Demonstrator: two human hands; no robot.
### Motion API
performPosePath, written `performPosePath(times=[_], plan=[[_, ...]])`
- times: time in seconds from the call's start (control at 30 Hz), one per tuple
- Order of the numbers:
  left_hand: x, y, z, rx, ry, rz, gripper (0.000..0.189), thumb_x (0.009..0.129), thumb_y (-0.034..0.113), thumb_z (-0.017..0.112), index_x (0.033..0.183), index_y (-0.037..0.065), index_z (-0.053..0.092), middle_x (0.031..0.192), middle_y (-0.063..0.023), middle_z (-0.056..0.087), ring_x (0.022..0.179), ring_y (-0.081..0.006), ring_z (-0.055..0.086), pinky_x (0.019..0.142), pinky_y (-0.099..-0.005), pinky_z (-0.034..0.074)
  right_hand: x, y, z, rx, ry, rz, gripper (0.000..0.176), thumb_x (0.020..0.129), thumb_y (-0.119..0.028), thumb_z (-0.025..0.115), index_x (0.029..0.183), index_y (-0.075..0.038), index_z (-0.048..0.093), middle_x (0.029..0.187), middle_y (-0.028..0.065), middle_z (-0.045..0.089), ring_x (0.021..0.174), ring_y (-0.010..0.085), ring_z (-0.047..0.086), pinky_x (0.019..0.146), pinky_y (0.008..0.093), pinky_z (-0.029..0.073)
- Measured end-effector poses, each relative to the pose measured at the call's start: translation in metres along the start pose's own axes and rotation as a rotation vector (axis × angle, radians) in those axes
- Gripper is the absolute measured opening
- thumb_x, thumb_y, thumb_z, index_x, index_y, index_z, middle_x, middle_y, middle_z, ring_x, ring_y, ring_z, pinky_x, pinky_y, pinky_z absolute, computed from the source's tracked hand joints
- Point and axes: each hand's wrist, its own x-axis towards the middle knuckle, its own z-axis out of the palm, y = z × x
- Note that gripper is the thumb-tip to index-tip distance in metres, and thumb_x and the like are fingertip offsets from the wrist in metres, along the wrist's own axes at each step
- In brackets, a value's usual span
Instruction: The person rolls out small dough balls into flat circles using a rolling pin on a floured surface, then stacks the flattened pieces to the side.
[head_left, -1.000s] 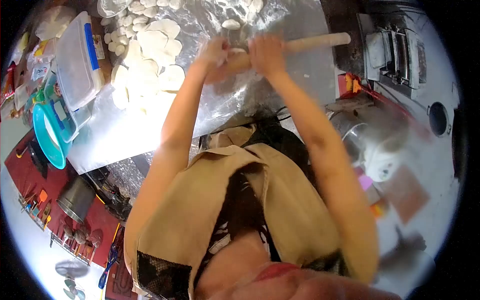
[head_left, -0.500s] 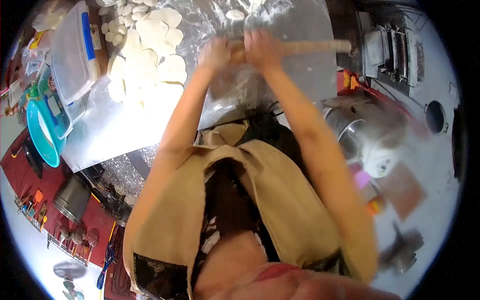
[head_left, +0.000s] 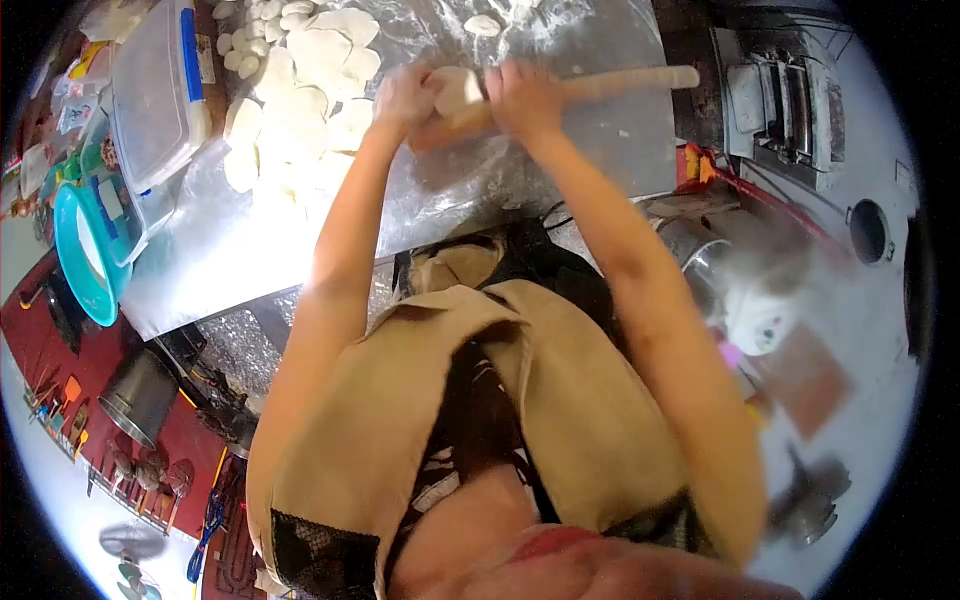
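Observation:
On the floured metal table, a wooden rolling pin (head_left: 630, 82) lies slantwise, its right end reaching past the table's right edge. My right hand (head_left: 525, 98) is wrapped round it near the middle. A small pale dough disc (head_left: 455, 90) is between my hands, and my left hand (head_left: 406, 97) has its fingers closed at the disc's left edge. Just above my hands lies a small dough piece (head_left: 482, 25). Flattened dough rounds (head_left: 290, 130) overlap in a pile to the left, with small dough balls (head_left: 240, 50) beyond them.
At the left edge of the metal table (head_left: 200, 270) stand a clear plastic box (head_left: 160, 100) with a blue clip and a turquoise basin (head_left: 85, 255). A metal pot (head_left: 690, 245) is below the table's right side. An oven-like appliance (head_left: 795, 105) stands at the upper right.
My left hand has moved left, off the rolling pin, to the disc's edge. The disc now shows between my hands. The pin is tilted more, its left part lower.

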Motion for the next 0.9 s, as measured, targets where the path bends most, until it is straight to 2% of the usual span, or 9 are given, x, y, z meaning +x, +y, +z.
performPosePath(times=[0.1,0.2,0.23,0.37,0.47,0.6,0.77,0.83,0.9], plan=[[-0.035,0.003,0.013,-0.1,0.128,0.05,0.029,0.08,0.023,0.059,0.102,0.006,0.064,0.091,-0.0195,0.065,0.086,-0.036,0.064,0.074,-0.0427,0.049,-0.05,-0.01,-0.021,-0.174,0.068,-0.066,0.027,0.087,-0.029,0.048,0.09,-0.007,0.062,0.09,0.0122,0.06,0.08,0.0309,0.055,0.076,0.0468,0.043],[-0.01,0.031,0.006,0.088,0.038,-0.08,0.029,0.077,0.028,0.058,0.098,0.009,0.067,0.097,-0.0197,0.064,0.091,-0.0366,0.062,0.078,-0.0444,0.049,0.023,-0.002,0.013,-0.234,0.022,-0.09,0.032,0.09,-0.035,0.044,0.088,-0.008,0.061,0.095,0.0136,0.06,0.09,0.0309,0.055,0.078,0.0424,0.04],[-0.005,0.025,0.008,0.087,0.035,-0.084,0.029,0.077,0.028,0.058,0.098,0.009,0.067,0.097,-0.0197,0.064,0.091,-0.0366,0.062,0.078,-0.0444,0.049,0.047,-0.014,0.006,-0.182,0.107,0.065,0.029,0.09,-0.034,0.044,0.088,-0.009,0.06,0.095,0.0139,0.059,0.093,0.0296,0.053,0.076,0.0419,0.039],[-0.025,0.009,-0.003,0.031,0.057,-0.046,0.027,0.077,0.028,0.06,0.095,0.01,0.068,0.093,-0.0208,0.064,0.09,-0.0369,0.062,0.077,-0.0435,0.049,-0.026,-0.008,-0.007,-0.234,0.15,-0.151,0.023,0.087,-0.032,0.048,0.085,-0.012,0.058,0.084,0.0095,0.056,0.081,0.029,0.054,0.07,0.0429,0.042],[-0.043,0.022,0.008,-0.055,0.102,-0.065,0.027,0.075,0.03,0.063,0.093,0.01,0.069,0.093,-0.0192,0.065,0.089,-0.0352,0.063,0.078,-0.0409,0.05,-0.03,-0.018,-0.011,-0.162,0.075,-0.013,0.025,0.089,-0.032,0.047,0.084,-0.01,0.057,0.092,0.0138,0.057,0.094,0.0303,0.052,0.08,0.0417,0.04],[0.026,0.006,-0.007,-0.052,-0.082,-0.032,0.027,0.076,0.029,0.064,0.095,0.01,0.069,0.091,-0.0187,0.066,0.088,-0.0328,0.064,0.075,-0.0406,0.05,0.05,-0.03,-0.006,-0.055,0.102,0.007,0.022,0.087,-0.029,0.048,0.084,-0.009,0.057,0.09,0.0131,0.057,0.091,0.0297,0.053,0.082,0.0434,0.041],[-0.027,-0.011,0.0,-0.293,0.144,-0.016,0.025,0.079,0.025,0.061,0.093,0.005,0.068,0.081,-0.0196,0.065,0.074,-0.0315,0.063,0.069,-0.0377,0.049,-0.026,-0.009,-0.007,-0.193,0.17,-0.203,0.022,0.086,-0.03,0.05,0.083,-0.009,0.058,0.084,0.0112,0.058,0.086,0.0305,0.054,0.081,0.0455,0.04],[-0.029,0.008,0.003,0.016,0.158,0.029,0.026,0.078,0.027,0.063,0.092,0.005,0.068,0.08,-0.0177,0.066,0.073,-0.0305,0.063,0.068,-0.0382,0.049,-0.004,-0.016,-0.005,-0.152,-0.014,-0.106,0.028,0.089,-0.033,0.046,0.086,-0.009,0.06,0.087,0.0113,0.059,0.091,0.0326,0.055,0.083,0.0466,0.039],[0.008,-0.003,0.002,0.096,0.179,0.057,0.029,0.076,0.029,0.065,0.092,0.005,0.067,0.082,-0.0179,0.066,0.074,-0.0298,0.064,0.069,-0.0385,0.049,0.056,-0.026,0.007,-0.127,0.18,-0.001,0.029,0.087,-0.034,0.048,0.086,-0.008,0.061,0.09,0.0118,0.06,0.09,0.0309,0.055,0.084,0.044,0.039]])
